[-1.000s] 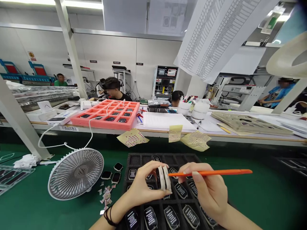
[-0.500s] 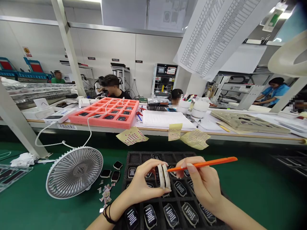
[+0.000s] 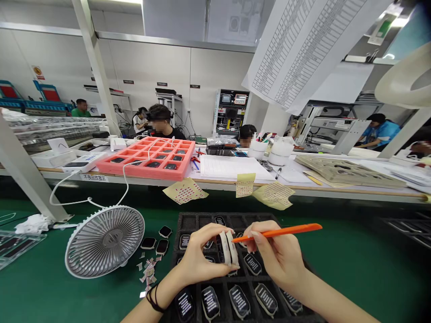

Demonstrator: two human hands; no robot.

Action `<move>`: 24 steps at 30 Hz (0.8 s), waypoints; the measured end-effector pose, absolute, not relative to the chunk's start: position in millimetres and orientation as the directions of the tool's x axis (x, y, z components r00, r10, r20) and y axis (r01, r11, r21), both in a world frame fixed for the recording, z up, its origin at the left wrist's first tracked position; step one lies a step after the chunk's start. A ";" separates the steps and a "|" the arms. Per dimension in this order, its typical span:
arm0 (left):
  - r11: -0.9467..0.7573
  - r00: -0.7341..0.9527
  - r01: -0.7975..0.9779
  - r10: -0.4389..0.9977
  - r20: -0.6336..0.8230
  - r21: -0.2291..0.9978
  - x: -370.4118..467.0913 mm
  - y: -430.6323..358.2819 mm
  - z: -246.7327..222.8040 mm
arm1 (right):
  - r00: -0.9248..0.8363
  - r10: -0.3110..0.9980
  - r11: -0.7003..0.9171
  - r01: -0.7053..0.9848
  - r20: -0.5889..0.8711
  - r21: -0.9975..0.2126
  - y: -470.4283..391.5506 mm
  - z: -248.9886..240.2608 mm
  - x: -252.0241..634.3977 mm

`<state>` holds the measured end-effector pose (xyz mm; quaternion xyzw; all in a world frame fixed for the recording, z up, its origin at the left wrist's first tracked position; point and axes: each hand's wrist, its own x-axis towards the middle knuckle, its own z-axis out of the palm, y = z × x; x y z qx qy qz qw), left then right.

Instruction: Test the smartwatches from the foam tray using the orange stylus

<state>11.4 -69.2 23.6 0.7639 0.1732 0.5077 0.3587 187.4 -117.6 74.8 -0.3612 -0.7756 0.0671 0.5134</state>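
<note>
Left hand [image 3: 198, 262] fingers curled shut around two white watch cases [image 3: 229, 247], held upright over the black tray [image 3: 188, 223] near the green counter's front edge, right hand [image 3: 274, 258] pinching an orange stick [image 3: 278, 232], tip touching the cases, stick drawn slightly leftward since half a second ago, small fan [image 3: 105, 241] left of the tray.

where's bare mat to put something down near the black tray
Right of the black tray the green mat is bare out to the dark tray at the far right. Left is crowded: fan, loose watches, paper scraps. The left hand and right hand work over the tray.
</note>
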 end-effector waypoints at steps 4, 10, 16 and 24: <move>-0.655 0.446 -0.064 0.656 0.609 0.753 11.0 -68.8 24.0 | -0.187 0.661 0.708 0.478 0.727 -0.520 -114.5 78.7 185.5; -0.631 0.462 -0.039 0.676 0.574 0.775 8.8 -66.7 25.4 | -0.140 0.738 0.670 0.273 0.661 -0.690 -112.2 76.6 178.5; -0.648 0.458 -0.028 0.668 0.586 0.761 8.9 -66.4 23.9 | -0.181 0.709 0.697 0.323 0.681 -0.640 -111.4 75.8 175.3; -0.731 0.431 -0.029 0.606 0.668 0.682 10.0 -66.4 22.9 | -0.239 0.670 0.735 0.339 0.702 -0.587 -111.7 74.8 175.4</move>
